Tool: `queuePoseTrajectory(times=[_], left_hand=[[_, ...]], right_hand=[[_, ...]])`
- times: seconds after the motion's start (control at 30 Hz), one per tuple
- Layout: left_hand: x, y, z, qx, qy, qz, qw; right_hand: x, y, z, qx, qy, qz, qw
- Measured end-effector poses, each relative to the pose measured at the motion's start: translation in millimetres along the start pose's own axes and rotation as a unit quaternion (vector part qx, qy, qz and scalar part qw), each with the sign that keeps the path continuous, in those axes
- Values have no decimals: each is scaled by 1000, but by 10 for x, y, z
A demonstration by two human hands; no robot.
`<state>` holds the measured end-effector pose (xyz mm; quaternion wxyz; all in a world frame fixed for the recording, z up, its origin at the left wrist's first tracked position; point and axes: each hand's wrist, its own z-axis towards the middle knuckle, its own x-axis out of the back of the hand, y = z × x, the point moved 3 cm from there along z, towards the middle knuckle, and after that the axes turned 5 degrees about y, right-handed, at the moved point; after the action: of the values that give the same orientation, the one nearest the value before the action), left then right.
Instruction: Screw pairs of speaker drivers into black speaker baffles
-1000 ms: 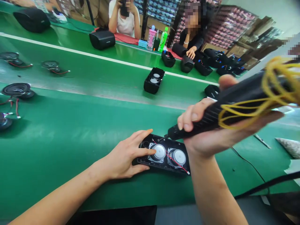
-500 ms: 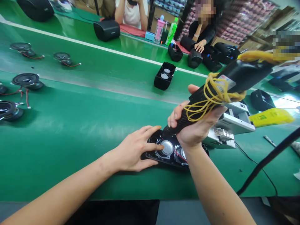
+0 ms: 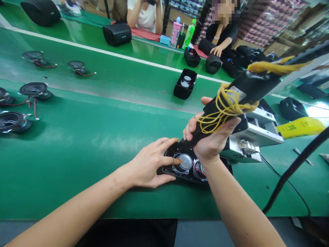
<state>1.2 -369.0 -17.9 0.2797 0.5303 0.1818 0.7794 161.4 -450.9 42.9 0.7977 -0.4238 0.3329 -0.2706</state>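
Note:
My left hand lies over the left end of a black speaker panel, its thumb at the near edge and fingers across it. One fingertip touches the silver back of a speaker driver. A second speaker driver is partly covered by my right wrist. In my right hand is a black electric screwdriver, wrapped with yellow cord or bands and slanting down to the left. Its tip meets the panel's far side; the exact contact point and any screw are hidden.
Loose round speakers with red leads lie at left. An open black housing sits beyond my hands. Right of the panel stands a metal-cased device, near a yellow packet and a thick black cable. Two people sit across.
The view has shifted slightly, so most things appear a little farther right. The screwdriver's upper end has tilted left and down; both hands keep their places on panel and tool.

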Motion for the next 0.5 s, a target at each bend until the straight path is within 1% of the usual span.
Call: queuePoseTrajectory(times=[0.17, 0.27, 0.4, 0.47, 0.5], left_hand=[[-2, -18, 10, -6, 0, -1, 1000], [-21, -15, 9, -20, 8, 16, 1000], [-29, -7, 8, -55, 14, 79, 995], [-44, -54, 18, -60, 11, 124, 990], [-66, -86, 27, -67, 7, 141, 988]], right_hand=[[15, 66, -89, -22, 16, 0, 1000], [-3, 68, -121, -32, 11, 9, 999], [-15, 8, -152, -50, -1, 47, 998], [67, 42, -165, -64, -10, 71, 995], [128, 91, -166, -82, -17, 74, 994]])
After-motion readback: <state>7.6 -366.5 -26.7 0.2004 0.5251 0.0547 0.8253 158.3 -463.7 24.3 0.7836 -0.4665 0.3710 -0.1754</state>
